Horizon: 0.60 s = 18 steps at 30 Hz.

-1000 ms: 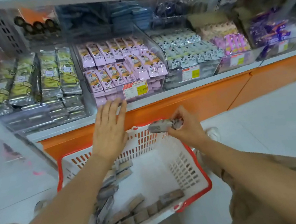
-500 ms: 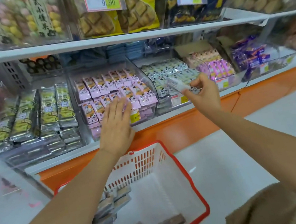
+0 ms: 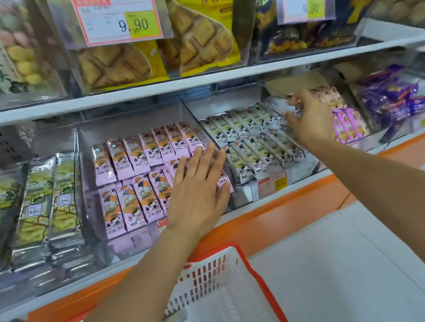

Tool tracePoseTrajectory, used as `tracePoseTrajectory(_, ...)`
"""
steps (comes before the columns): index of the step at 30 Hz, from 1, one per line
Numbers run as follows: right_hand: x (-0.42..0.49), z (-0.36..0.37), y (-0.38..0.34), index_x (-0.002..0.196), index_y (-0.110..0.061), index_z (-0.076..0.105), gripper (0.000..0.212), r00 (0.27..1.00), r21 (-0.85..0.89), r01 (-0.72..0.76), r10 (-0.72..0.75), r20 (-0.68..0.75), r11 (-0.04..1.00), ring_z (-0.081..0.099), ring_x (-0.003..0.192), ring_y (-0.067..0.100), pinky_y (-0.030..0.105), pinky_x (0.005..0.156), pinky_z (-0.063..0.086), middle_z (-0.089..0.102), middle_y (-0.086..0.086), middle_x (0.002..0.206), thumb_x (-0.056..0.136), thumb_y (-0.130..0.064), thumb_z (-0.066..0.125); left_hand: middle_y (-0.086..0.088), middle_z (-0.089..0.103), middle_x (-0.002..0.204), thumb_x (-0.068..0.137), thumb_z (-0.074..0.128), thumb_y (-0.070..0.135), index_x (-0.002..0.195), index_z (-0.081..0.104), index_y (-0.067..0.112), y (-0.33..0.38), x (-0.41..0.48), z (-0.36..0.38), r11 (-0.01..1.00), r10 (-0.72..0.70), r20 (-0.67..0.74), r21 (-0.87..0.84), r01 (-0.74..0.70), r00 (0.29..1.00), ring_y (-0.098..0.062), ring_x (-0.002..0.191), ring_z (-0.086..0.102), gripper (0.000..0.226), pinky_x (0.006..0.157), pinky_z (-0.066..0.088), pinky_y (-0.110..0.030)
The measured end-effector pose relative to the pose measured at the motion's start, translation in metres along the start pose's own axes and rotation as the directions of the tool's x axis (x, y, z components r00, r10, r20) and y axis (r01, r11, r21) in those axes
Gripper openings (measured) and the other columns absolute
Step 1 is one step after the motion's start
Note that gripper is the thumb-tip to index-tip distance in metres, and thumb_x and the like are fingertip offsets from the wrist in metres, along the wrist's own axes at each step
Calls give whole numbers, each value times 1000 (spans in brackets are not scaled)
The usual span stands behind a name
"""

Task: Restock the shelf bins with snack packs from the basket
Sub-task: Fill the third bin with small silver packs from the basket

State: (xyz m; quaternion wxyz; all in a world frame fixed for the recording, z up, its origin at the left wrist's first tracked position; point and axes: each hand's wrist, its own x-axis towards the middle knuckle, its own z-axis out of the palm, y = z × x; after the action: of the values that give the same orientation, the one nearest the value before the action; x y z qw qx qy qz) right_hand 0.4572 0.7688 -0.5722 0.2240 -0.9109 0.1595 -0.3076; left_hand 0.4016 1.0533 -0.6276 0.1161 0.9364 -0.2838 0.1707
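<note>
The right hand [image 3: 311,121] reaches into the grey bin [image 3: 224,102], at its back right corner. Its fingers are curled and pinch a pack [image 3: 273,104], which is silvery and blurred. The pack sits just above the back row of grey packs [image 3: 242,125] that fill this bin in two rows.

The left hand [image 3: 199,190] lies flat with straight, slightly spread fingers on the pink packs [image 3: 127,157], at the front right corner of the pink bin [image 3: 130,122]. It holds nothing. The two hands are well apart, one over each bin.

Both bins stand side by side on the lower shelf [image 3: 241,212], against its front edge. Left of the pink bin, green packs [image 3: 31,203] lie in rows.

The basket [image 3: 265,280], white with a red rim, stands on the floor below the shelf's front edge, under the left forearm. A few grey packs show inside it by its left wall, blurred.

On the upper shelf, a price tag [image 3: 116,17] reads 9.90 in front of yellow biscuit bags.
</note>
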Motion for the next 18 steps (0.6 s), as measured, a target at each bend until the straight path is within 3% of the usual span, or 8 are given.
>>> tracePoseTrajectory(4,23,21,2,110,-15,59,25,999,-151,35,-32,21,988,60,95,36,42,77,50,66,16,105,89,-26,66,0,16,164,103,22,46,158,13,27,-2,0,6,999,7,1,34,-7,1000,-21,152,11,59,124,9,-45)
tracePoseTrajectory(9,32,33,3,111,-11,66,27,994,-289,100,-84,66,952,59,101,37,39,84,46,68,20,106,87,-25,70,1,22,163,103,27,43,158,14,27,-3,1,8,999,-3,16,53,2,1000,-21,152,16,59,123,15,-46)
tracePoseTrajectory(12,33,35,4,115,-10,68,31,987,-314,153,-130,93,937,56,109,37,41,94,42,66,21,113,88,-24,70,1,23,163,104,26,43,158,13,27,-3,1,8,998,-7,15,63,6,1000,-21,151,17,59,123,16,-46)
tracePoseTrajectory(18,32,31,7,119,-13,68,33,980,-271,180,-150,128,946,54,109,39,42,94,42,63,22,116,87,-22,68,-1,31,160,103,25,42,158,15,25,-3,0,8,997,4,21,80,-5,1000,-23,148,26,59,120,24,-48)
